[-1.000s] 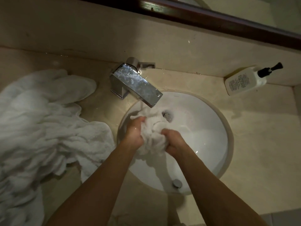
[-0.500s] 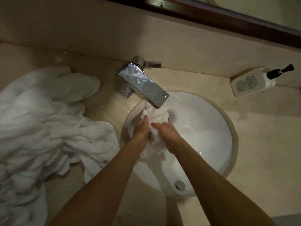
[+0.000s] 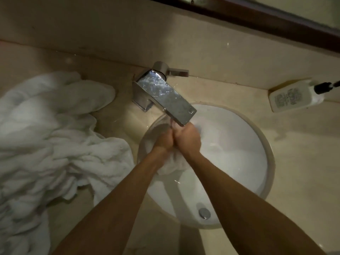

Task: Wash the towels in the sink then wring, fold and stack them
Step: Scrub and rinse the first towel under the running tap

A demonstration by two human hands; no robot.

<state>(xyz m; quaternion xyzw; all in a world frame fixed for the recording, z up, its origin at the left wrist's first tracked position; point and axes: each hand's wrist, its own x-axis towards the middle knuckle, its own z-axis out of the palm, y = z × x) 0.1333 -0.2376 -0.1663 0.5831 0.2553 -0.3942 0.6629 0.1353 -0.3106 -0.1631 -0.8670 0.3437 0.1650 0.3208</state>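
While both of my hands are meeting knuckle to knuckle just under the tip of the faucet (image 3: 165, 95), I am gripping a small white towel (image 3: 171, 165) between them inside the round white sink (image 3: 244, 142). My left hand (image 3: 162, 142) is curling its fingers around the left part of the bunched cloth, and my right hand (image 3: 188, 139) is curling around the right part, the two fists touching each other. A wad of the towel is hanging below my wrists and lying against the basin, and a little white cloth is also showing past my right knuckles. I cannot tell whether water is running, since the spout end is sitting right over my fists. Near the front of the basin a round metal fitting (image 3: 204, 212) is sitting low on the wall. To my left, a large heap of crumpled white towels (image 3: 51, 137) is lying on the beige desk (image 3: 301, 172), its edge reaching close to the sink rim. At the far right, against the back wall, a white pump bottle (image 3: 296, 97) with a black nozzle is lying on its side on the desk, well apart from the basin.
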